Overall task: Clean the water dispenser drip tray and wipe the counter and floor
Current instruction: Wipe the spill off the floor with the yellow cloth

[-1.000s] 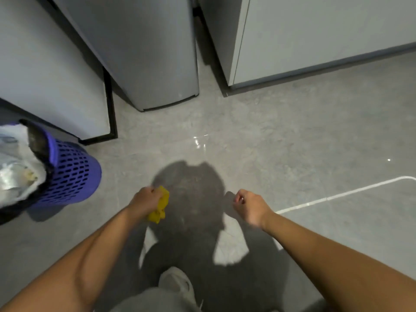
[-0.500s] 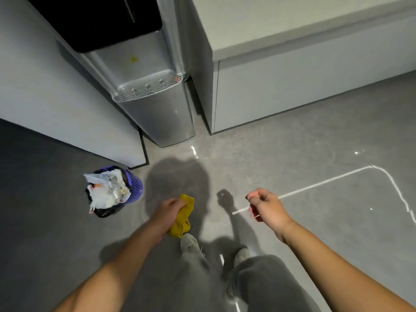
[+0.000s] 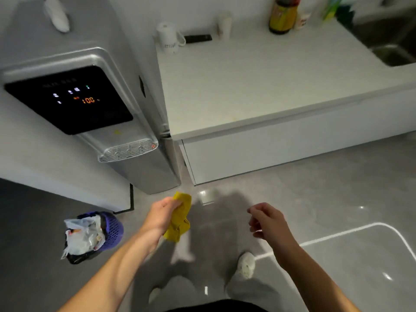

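Note:
My left hand [image 3: 162,214] grips a crumpled yellow cloth [image 3: 180,218] that hangs above the grey floor [image 3: 326,199], in front of the silver water dispenser [image 3: 148,174]. The dispenser's slotted drip tray [image 3: 128,150] juts out under its black lit panel [image 3: 67,97]. My right hand [image 3: 269,220] hovers to the right, fingers loosely curled and holding nothing. The white counter [image 3: 258,86] stands right of the dispenser.
A purple bin [image 3: 112,230] stuffed with plastic bags sits on the floor at left. On the counter's far edge are a white mug [image 3: 168,38], a dark remote [image 3: 198,38], a bottle [image 3: 282,15] and a sink [image 3: 396,50]. A small wet glint [image 3: 206,195] shows near the dispenser's base.
The view has risen from floor level to standing height, bringing the dispenser panel and countertop into sight. My left hand has kept hold of the yellow cloth; my right hand's fingers have loosened.

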Demonstrator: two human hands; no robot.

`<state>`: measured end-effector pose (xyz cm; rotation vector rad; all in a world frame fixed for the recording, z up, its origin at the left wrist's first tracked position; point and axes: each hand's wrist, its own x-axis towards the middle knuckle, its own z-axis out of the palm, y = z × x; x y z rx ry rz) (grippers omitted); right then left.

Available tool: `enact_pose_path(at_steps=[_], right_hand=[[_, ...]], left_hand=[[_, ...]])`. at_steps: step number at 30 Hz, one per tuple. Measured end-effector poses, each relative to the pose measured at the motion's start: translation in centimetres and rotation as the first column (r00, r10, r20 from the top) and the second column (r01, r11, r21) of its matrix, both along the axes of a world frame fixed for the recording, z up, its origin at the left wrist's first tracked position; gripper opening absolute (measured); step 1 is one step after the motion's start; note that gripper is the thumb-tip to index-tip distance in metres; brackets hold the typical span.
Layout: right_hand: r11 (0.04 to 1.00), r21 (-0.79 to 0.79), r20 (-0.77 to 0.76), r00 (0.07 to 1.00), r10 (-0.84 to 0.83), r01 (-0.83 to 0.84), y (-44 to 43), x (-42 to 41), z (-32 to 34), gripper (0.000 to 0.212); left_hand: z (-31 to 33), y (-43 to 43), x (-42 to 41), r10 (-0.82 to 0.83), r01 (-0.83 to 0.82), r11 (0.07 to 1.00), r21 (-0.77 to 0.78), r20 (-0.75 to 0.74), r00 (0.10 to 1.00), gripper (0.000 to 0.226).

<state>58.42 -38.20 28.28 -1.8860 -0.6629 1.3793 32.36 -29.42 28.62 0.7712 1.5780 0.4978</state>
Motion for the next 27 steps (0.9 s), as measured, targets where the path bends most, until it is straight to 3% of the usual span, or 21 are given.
enact_pose_path(at_steps=[6, 11, 20, 24, 27], right_hand=[[0.991, 0.023, 0.034, 0.991, 0.129, -0.13, 8.0, 8.6, 0.9, 0.016], [0.989, 0.017, 0.005, 0.989, 0.147, -0.147, 16.2, 12.7, 0.9, 0.014], [0.989, 0.013, 0.057, 0.988, 0.144, -0.145, 32.4, 19.1, 2.7, 0.015], [0.991, -0.001, 0.11, 0.985, 0.136, -0.137, 39.7, 22.0, 2.0, 0.015], [0.987, -0.004, 0.158, 0.974, 0.159, -0.161, 43.7, 23.9, 1.2, 0.015]], left_hand=[[2.0, 4.8, 6.7, 0.145, -0.147, 0.981, 0.124, 0.032, 0.989, 0.014], [2.8, 10.9, 10.6, 0.231, -0.244, 0.966, 0.087, 0.136, 0.963, 0.018], [0.1, 28.7, 16.2, 0.16, -0.175, 0.975, 0.137, 0.113, 0.981, 0.024], [-1.2, 36.1, 18.5, 0.096, -0.113, 0.986, 0.125, 0.134, 0.986, 0.016], [-2.1, 40.0, 20.1, 0.048, -0.053, 0.988, 0.145, 0.035, 0.998, 0.037]])
